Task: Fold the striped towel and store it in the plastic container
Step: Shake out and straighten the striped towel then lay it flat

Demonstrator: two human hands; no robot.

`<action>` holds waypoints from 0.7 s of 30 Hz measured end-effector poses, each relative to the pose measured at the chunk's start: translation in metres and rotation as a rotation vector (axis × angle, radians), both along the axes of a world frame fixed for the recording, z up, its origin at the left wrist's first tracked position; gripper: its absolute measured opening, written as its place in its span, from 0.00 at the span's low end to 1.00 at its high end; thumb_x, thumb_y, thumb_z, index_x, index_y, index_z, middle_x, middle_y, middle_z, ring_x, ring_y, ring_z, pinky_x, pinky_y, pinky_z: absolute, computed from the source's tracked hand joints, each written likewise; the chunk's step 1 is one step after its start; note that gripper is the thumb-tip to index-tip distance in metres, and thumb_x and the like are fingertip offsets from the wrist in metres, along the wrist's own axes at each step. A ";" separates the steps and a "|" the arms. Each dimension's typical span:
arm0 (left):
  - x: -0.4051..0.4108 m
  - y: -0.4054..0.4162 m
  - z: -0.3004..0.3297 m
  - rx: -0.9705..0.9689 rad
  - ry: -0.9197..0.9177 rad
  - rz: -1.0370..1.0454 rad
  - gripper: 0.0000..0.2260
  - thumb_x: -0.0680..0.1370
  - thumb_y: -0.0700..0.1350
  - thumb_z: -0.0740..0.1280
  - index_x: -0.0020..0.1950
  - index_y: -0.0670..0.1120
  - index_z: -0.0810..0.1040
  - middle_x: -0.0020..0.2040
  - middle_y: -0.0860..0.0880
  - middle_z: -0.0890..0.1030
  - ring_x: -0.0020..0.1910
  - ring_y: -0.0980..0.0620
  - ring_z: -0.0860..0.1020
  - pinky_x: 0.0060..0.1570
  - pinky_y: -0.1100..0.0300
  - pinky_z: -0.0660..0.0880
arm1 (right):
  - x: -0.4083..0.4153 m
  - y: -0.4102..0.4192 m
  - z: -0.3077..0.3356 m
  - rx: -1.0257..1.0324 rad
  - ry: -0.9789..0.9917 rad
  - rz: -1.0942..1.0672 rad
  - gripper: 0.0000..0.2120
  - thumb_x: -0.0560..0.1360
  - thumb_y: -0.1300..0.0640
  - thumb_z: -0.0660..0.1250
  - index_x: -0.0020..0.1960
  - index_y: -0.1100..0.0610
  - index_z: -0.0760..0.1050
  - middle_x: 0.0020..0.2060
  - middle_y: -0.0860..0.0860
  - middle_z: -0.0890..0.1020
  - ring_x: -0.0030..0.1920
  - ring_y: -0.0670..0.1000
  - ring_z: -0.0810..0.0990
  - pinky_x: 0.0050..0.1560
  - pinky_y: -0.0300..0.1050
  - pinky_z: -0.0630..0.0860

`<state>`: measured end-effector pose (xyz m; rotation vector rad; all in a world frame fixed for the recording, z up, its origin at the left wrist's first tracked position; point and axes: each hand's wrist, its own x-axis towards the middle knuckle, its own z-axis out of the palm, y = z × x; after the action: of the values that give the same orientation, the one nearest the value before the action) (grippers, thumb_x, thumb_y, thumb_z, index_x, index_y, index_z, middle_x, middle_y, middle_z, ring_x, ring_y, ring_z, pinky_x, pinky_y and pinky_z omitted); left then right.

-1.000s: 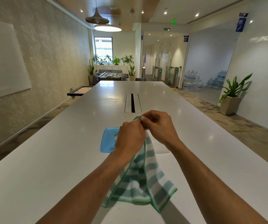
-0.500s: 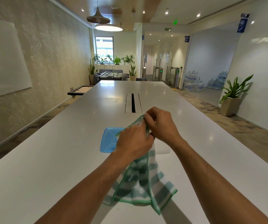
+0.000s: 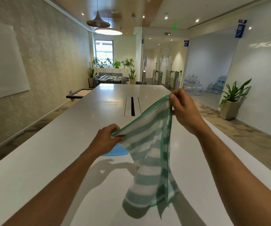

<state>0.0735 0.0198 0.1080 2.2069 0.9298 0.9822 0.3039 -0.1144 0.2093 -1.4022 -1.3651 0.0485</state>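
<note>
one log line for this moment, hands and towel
left hand: grips towel edge | right hand: pinches raised corner | striped towel: held above table, unfolded | blue lid: partly hidden

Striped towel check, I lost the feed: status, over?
Left hand and right hand each pinch the striped towel. Towel stretched in the air, unfolded. Blue lid on the table beneath; nothing blocking.

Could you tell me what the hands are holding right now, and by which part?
Both grip the striped towel along its top edge: left hand and right hand at opposite ends.
</note>
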 end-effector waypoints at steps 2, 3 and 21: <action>-0.007 0.004 0.008 -0.113 -0.100 -0.061 0.08 0.71 0.42 0.75 0.43 0.44 0.77 0.38 0.47 0.79 0.38 0.48 0.77 0.40 0.50 0.75 | 0.010 -0.002 -0.001 -0.002 0.100 0.003 0.07 0.78 0.45 0.57 0.44 0.42 0.72 0.45 0.54 0.76 0.47 0.57 0.76 0.52 0.68 0.77; -0.009 0.004 0.013 -0.177 -0.194 -0.085 0.08 0.71 0.39 0.75 0.42 0.44 0.76 0.38 0.47 0.79 0.38 0.48 0.77 0.40 0.49 0.76 | 0.014 -0.004 -0.002 -0.001 0.167 0.007 0.07 0.78 0.45 0.58 0.43 0.41 0.72 0.45 0.53 0.76 0.47 0.55 0.76 0.52 0.67 0.77; -0.023 -0.046 0.095 0.255 0.053 -0.433 0.15 0.77 0.35 0.65 0.56 0.54 0.76 0.54 0.51 0.76 0.43 0.48 0.80 0.35 0.55 0.82 | 0.026 -0.002 0.002 0.159 0.408 -0.331 0.09 0.84 0.53 0.53 0.55 0.55 0.69 0.47 0.49 0.74 0.51 0.50 0.73 0.49 0.44 0.69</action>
<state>0.0508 -0.0261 0.2034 2.5092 0.3304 0.8721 0.3298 -0.1168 0.2110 -1.3763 -0.7764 0.0061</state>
